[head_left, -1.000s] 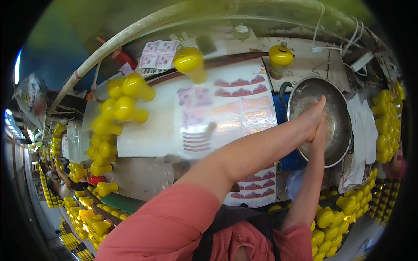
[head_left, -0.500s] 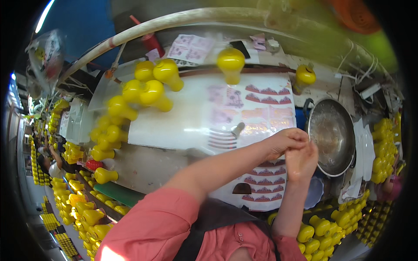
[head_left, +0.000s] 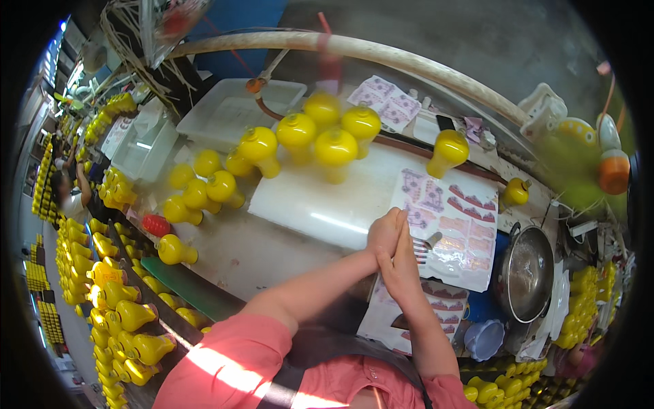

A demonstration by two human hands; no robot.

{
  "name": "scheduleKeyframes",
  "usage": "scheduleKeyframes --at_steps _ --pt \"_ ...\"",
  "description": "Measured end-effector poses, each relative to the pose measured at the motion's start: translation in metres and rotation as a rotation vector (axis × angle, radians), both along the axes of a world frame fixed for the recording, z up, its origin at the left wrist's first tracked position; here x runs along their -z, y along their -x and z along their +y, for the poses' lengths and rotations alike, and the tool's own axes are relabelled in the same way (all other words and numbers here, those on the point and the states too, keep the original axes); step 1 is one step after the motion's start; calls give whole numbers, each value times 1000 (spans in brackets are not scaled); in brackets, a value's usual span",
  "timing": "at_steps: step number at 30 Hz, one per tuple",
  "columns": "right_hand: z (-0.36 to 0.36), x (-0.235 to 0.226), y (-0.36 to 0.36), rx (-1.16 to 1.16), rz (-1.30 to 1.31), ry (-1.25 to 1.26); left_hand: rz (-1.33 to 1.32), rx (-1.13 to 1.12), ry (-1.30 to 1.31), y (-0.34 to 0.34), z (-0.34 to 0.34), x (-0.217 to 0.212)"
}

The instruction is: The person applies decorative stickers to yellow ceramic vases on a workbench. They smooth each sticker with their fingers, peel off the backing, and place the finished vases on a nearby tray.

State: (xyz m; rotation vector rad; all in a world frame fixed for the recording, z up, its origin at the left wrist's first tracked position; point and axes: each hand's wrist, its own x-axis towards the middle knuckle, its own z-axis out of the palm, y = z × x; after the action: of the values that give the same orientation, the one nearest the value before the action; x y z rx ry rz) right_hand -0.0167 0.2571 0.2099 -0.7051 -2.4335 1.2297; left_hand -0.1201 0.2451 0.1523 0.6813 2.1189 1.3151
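Pressing together over the desk (head_left: 272, 252): left hand (head_left: 383, 234) and right hand (head_left: 400, 262), palms and fingers flat against each other, grip of each flat and extended, with nothing seen between them (whether a thin sticker sits between the palms, cannot tell). Hovering just above the near edge of a sheet of pink and purple stickers (head_left: 453, 225), spread on the desk to the right of the hands. Lying under the right forearm, more sticker sheets (head_left: 436, 310), partly hidden. Sitting left of the stickers, touching their edge, a white board (head_left: 320, 204). Standing on and behind that board, a cluster of yellow toy bottles (head_left: 320, 133), upright, with one single yellow bottle (head_left: 447, 151) apart at the right. Scattered further left, more yellow bottles (head_left: 197, 194) and one red piece (head_left: 155, 225) among them. Resting beyond them, a white plastic tray (head_left: 231, 109). Sitting right of the sticker sheet, near it, a round metal bowl (head_left: 526, 273), and below that a small pale blue cup (head_left: 485, 339). Lining the left rim, rows of yellow toys (head_left: 109, 293) on racks. Arching overhead, a pale curved pole (head_left: 381, 58).
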Motion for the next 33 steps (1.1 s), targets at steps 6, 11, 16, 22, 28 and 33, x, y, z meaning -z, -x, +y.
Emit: scheduleKeyframes --at_steps 6,11,16,22,28,33 --pt "-18 38 69 255 179 1143 339 86 -306 24 -69 -3" --pt "-28 66 108 314 284 1253 -403 -6 -226 36 -103 -21" --pt "-29 60 124 420 273 1312 -1257 68 -873 58 -125 -37" --pt "35 79 135 -104 -454 364 -650 535 -117 87 -150 -23" --pt "180 124 195 359 -15 551 -243 562 186 110 -201 11" --pt "284 155 273 660 28 680 -225 379 232 124 -216 21"
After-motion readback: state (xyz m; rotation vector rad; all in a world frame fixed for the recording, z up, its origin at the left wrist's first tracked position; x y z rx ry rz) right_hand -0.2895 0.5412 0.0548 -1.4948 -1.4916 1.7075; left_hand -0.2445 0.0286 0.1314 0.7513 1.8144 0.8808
